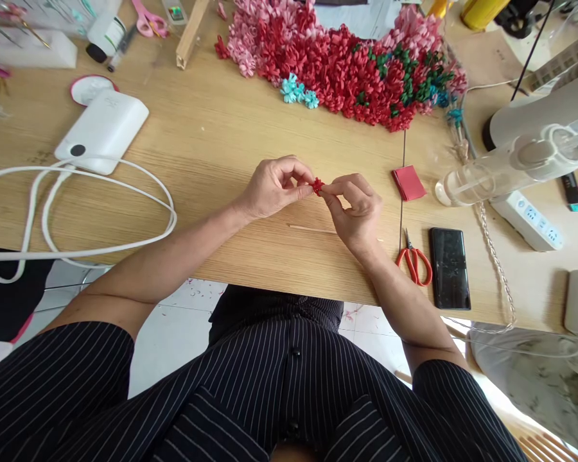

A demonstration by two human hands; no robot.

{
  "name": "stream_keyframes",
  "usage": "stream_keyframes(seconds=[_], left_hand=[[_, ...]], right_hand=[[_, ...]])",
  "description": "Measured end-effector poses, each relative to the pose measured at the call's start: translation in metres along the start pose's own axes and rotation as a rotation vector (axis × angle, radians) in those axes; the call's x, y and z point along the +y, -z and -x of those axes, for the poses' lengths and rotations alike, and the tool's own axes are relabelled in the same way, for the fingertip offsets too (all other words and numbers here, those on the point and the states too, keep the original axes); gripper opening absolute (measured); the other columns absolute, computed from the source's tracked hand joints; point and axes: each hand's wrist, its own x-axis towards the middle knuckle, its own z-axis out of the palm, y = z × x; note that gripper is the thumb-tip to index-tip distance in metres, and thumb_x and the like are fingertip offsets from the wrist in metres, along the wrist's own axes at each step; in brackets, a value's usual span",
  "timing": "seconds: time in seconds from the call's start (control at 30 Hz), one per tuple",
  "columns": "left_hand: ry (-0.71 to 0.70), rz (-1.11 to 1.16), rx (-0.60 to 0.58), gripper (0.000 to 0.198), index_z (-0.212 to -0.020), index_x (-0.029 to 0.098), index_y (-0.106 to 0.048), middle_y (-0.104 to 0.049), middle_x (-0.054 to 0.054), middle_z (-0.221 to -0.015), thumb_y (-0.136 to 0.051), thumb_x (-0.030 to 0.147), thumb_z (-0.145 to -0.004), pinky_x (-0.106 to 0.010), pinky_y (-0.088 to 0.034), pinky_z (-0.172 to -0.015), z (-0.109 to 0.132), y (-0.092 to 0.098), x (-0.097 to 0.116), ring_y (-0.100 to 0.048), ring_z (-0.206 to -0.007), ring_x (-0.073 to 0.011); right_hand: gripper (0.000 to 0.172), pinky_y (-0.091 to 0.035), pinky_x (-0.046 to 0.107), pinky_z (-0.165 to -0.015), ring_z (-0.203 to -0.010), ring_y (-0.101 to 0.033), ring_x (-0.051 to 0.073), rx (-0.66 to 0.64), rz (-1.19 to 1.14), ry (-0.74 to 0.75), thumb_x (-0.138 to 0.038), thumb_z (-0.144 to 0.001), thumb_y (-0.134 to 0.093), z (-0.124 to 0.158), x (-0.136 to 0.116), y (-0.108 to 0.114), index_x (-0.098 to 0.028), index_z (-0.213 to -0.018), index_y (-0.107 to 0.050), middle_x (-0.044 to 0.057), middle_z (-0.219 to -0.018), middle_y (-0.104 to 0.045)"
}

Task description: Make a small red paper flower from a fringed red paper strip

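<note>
Both hands are raised just above the wooden table [212, 128], close together at its middle, with the fingers curled inward rather than spread. The left hand [272, 188] pinches one side of a small red ruffled flower [318, 186] between thumb and forefinger, its other fingers bent loosely behind. The right hand [356, 215] comes in from the other side, its thumb and forefinger pressed against the flower, so the little bloom sits held between both sets of fingertips, in the air above the table. A thin wooden stick [313, 228] lies on the table just below the hands, partly hidden by the right hand. Beyond the right hand are a folded red paper square [408, 183], a pair of red-handled scissors [414, 263] with the blades pointing away from the person, and a black smartphone [449, 268] lying beside them. Farther ahead, a large heap of red and pink ruffled flowers [337, 70] spreads across the table, with a few blue flowers [296, 91] at its near edge. To the left sit a white rounded device [101, 131] and a looped white cable [101, 177]; to the right lies a white power strip [527, 221].
</note>
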Motion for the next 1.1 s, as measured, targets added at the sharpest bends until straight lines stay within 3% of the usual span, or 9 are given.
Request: stream_keyframes(seconds=[0.37, 0.53, 0.63, 0.73, 0.9, 1.1], left_hand=[[0.038, 0.021, 0.045, 0.039, -0.095, 0.019, -0.076, -0.079, -0.004, -0.091, -0.089, 0.052, -0.079, -0.028, -0.061, -0.071, 0.001, -0.002, 0.001, -0.073, -0.079, -0.0140], [0.058, 0.013, 0.045, 0.038, -0.099, 0.018, -0.076, -0.081, -0.005, -0.093, -0.088, 0.049, -0.080, -0.026, -0.062, -0.071, 0.002, -0.002, 0.001, -0.076, -0.081, -0.0150], [0.058, -0.005, 0.051, 0.035, -0.102, 0.018, -0.076, -0.081, -0.005, -0.092, -0.087, 0.044, -0.081, -0.025, -0.062, -0.070, 0.002, -0.002, 0.001, -0.076, -0.080, -0.0148], [0.053, -0.013, 0.060, 0.032, -0.104, 0.017, -0.076, -0.081, -0.005, -0.092, -0.085, 0.039, -0.082, -0.026, -0.062, -0.071, 0.002, -0.002, 0.002, -0.076, -0.080, -0.0150], [0.056, -0.021, 0.082, 0.032, -0.106, 0.019, -0.073, -0.081, -0.005, -0.094, -0.083, 0.039, -0.084, -0.029, -0.064, -0.080, 0.002, -0.001, 0.001, -0.076, -0.085, -0.0158], [0.017, -0.040, 0.122, 0.033, -0.100, 0.020, -0.071, -0.077, -0.004, -0.089, -0.081, 0.049, -0.086, -0.028, -0.061, -0.079, 0.002, -0.002, -0.004, -0.071, -0.082, -0.0145]], right_hand=[[0.016, -0.057, 0.043, -0.095, -0.094, -0.067, 0.021, 0.013, -0.015, -0.016, -0.037, -0.098, -0.066, 0.000, 0.004, -0.002, -0.031, -0.086, -0.075, 0.004, -0.095, -0.072], [0.016, -0.058, 0.044, -0.096, -0.094, -0.067, 0.021, 0.007, -0.056, -0.091, -0.040, -0.096, -0.068, -0.001, 0.000, -0.002, -0.030, -0.085, -0.074, 0.004, -0.094, -0.071], [0.015, -0.059, 0.039, -0.089, -0.088, -0.066, 0.019, 0.035, -0.099, -0.137, -0.038, -0.094, -0.072, -0.001, -0.003, -0.003, -0.029, -0.082, -0.073, 0.003, -0.092, -0.071], [0.020, -0.058, 0.035, -0.081, -0.081, -0.066, 0.016, 0.082, -0.202, -0.250, -0.044, -0.088, -0.079, -0.002, -0.004, -0.006, -0.027, -0.081, -0.072, 0.001, -0.086, -0.072], [0.043, -0.058, 0.029, -0.074, -0.076, -0.066, 0.013, 0.081, -0.527, -0.545, -0.061, -0.069, -0.091, -0.006, -0.001, -0.011, -0.025, -0.079, -0.069, -0.001, -0.083, -0.074], [0.044, -0.056, 0.024, -0.068, -0.068, -0.057, 0.008, -0.001, -0.756, -0.701, -0.059, -0.063, -0.095, -0.009, 0.005, -0.007, -0.026, -0.076, -0.068, -0.005, -0.076, -0.066]])
